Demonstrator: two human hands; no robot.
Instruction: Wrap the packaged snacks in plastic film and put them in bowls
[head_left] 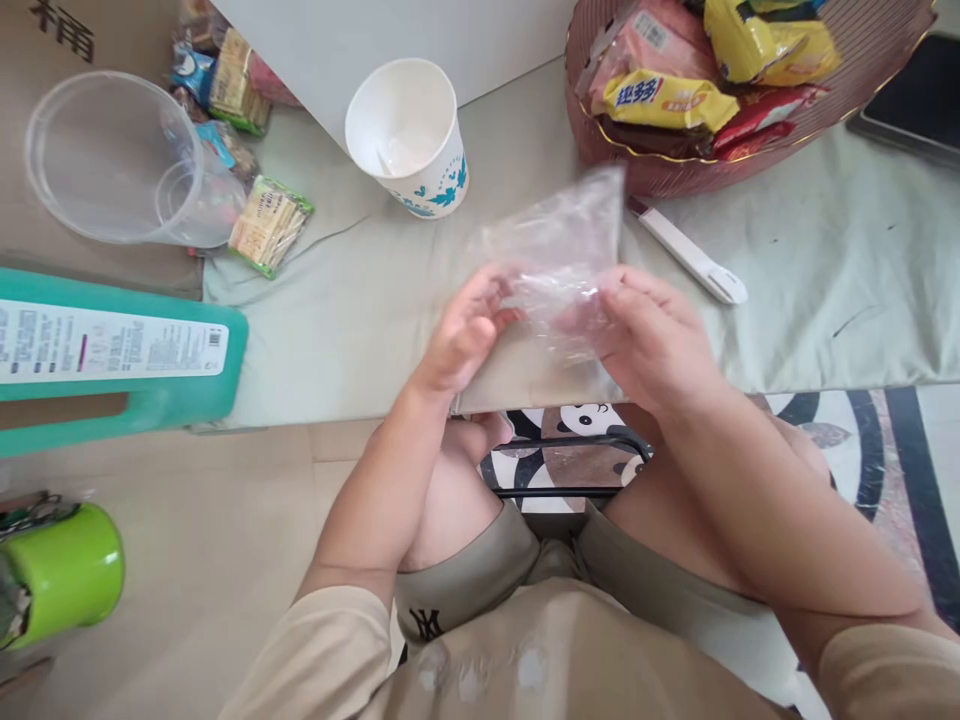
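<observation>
A clear, crinkled plastic bag (pixel 559 265) is held up over the near edge of the cloth-covered table. My right hand (pixel 652 335) pinches its right side between thumb and fingers. At the bag's left side are the curled fingers of my left hand (pixel 469 330), closed on the film; their tips are partly blurred. Beyond the bag stands a white paper cup (pixel 405 130) with blue leaf prints, tilted in view. A white-handled tool (pixel 694 250), perhaps a utility knife, lies right of the bag, its dark end towards a pink ribbed bowl (pixel 660 175).
Wrapped snacks (pixel 667 100) fill the bowl; a dark phone-like device (pixel 919 105) lies beyond it. On the left are a clear plastic tub (pixel 112 160), toothpick packets (pixel 270 225) and a teal container (pixel 120 350). A green bin (pixel 71 575) stands on the floor.
</observation>
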